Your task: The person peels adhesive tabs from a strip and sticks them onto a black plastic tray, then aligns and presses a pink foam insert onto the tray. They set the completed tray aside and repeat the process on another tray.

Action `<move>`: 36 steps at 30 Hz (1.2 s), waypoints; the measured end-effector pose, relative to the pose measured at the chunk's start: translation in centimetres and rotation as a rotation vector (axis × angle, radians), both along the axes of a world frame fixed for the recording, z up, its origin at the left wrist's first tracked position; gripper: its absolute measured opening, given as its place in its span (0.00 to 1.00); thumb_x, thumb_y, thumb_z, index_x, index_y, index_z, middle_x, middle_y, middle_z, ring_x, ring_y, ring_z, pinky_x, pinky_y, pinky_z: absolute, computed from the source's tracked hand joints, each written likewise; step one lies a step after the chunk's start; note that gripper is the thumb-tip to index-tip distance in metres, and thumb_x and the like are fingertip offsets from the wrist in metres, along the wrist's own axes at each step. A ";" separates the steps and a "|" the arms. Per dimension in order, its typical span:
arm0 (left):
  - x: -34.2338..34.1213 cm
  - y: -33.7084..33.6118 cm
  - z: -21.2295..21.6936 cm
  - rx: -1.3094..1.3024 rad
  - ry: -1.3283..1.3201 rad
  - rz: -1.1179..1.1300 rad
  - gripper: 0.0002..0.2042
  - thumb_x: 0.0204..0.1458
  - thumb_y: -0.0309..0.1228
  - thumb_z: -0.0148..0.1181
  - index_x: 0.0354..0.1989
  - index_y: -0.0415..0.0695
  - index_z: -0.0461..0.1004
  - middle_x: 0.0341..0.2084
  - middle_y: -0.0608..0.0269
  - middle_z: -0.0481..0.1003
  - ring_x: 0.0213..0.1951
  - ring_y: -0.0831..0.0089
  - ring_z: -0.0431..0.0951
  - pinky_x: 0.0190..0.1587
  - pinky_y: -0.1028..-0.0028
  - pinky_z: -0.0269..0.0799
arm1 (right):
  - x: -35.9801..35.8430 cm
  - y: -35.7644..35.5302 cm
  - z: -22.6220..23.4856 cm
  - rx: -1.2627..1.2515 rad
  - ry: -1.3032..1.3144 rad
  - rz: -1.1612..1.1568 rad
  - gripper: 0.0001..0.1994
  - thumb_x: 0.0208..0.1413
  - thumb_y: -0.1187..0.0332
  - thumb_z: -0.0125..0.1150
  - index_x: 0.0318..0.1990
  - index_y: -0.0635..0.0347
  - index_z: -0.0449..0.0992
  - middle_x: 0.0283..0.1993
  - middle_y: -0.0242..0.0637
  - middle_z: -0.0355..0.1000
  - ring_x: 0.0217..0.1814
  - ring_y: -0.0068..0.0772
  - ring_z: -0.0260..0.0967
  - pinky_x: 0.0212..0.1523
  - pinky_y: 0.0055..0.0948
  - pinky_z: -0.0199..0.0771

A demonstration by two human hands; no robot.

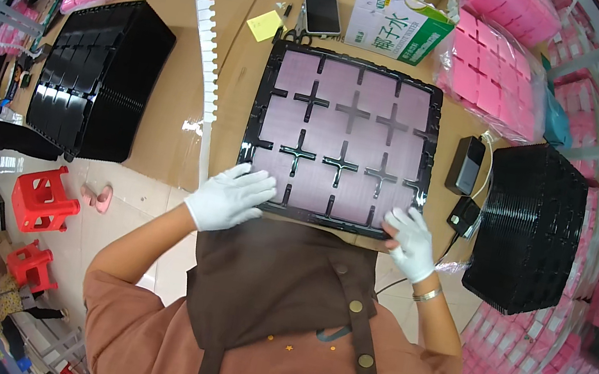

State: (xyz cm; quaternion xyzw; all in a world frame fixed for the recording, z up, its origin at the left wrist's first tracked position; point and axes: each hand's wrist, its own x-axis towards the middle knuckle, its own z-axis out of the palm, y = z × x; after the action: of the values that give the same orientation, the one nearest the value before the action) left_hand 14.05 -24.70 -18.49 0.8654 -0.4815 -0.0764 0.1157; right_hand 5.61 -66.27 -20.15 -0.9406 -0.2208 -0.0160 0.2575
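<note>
A black plastic tray (248, 139) lies on the cardboard-covered table before me. Pale purple sheet-like pieces (325, 128) fill it, and black cross-shaped ribs show between them. My left hand (228, 199), in a white glove, rests with fingers stretched out on the tray's near left corner. At the near right corner, my right hand (412, 245) touches the rim with its fingers apart. That hand wears a white glove too, though some fingertips look bare. Neither hand has lifted anything that I can see.
Stacks of black trays (100, 78) (531, 226) stand left and right. Beyond the tray lie a phone (321, 9), a yellow note (264, 25), a carton (398, 25) and wrapped pink trays (489, 72). A white toothed strip (208, 21) runs along the left; a power bank (466, 165) with cables sits right.
</note>
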 end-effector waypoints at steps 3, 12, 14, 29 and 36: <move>0.0 2.2 -0.5 -0.032 -0.032 -0.049 0.18 0.54 0.38 0.55 0.52 0.45 0.70 0.52 0.61 0.71 0.58 0.68 0.65 0.63 0.63 0.55 | -0.7 -0.5 0.9 0.101 0.042 0.014 0.14 0.55 0.58 0.57 0.37 0.59 0.81 0.44 0.37 0.77 0.52 0.41 0.73 0.63 0.48 0.60; -1.4 1.4 -1.2 -0.169 -0.008 0.104 0.10 0.48 0.28 0.60 0.41 0.50 0.75 0.41 0.66 0.75 0.49 0.62 0.73 0.57 0.57 0.64 | -0.3 -1.3 2.0 0.007 0.016 0.003 0.08 0.51 0.64 0.61 0.33 0.59 0.79 0.40 0.42 0.77 0.50 0.43 0.73 0.61 0.46 0.63; -0.1 1.1 -2.1 -0.267 0.056 0.101 0.12 0.49 0.25 0.59 0.44 0.46 0.75 0.37 0.59 0.75 0.45 0.59 0.74 0.52 0.61 0.67 | 0.4 -1.6 1.8 0.062 -0.075 -0.156 0.05 0.47 0.69 0.63 0.27 0.61 0.77 0.31 0.46 0.76 0.44 0.46 0.74 0.56 0.46 0.68; -2.0 0.7 2.9 -1.196 0.531 1.234 0.19 0.59 0.39 0.56 0.47 0.33 0.74 0.40 0.60 0.76 0.41 0.76 0.71 0.47 0.74 0.67 | 1.1 2.6 5.6 0.634 -0.296 -0.754 0.33 0.62 0.42 0.44 0.49 0.71 0.71 0.43 0.40 0.69 0.47 0.34 0.65 0.52 0.33 0.62; -13.2 12.3 22.3 -1.496 -0.743 1.285 0.12 0.62 0.35 0.51 0.43 0.39 0.73 0.37 0.62 0.75 0.38 0.72 0.76 0.41 0.73 0.75 | 7.4 11.0 10.9 0.792 0.023 -0.292 0.16 0.63 0.60 0.52 0.48 0.65 0.73 0.44 0.37 0.71 0.44 0.25 0.68 0.47 0.25 0.67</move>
State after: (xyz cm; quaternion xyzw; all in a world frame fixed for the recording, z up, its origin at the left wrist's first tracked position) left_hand 0.85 -12.42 3.82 0.6351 0.1381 0.5858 0.4842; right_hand 12.99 -55.27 -9.25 -0.7905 -0.0590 -0.1255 0.5965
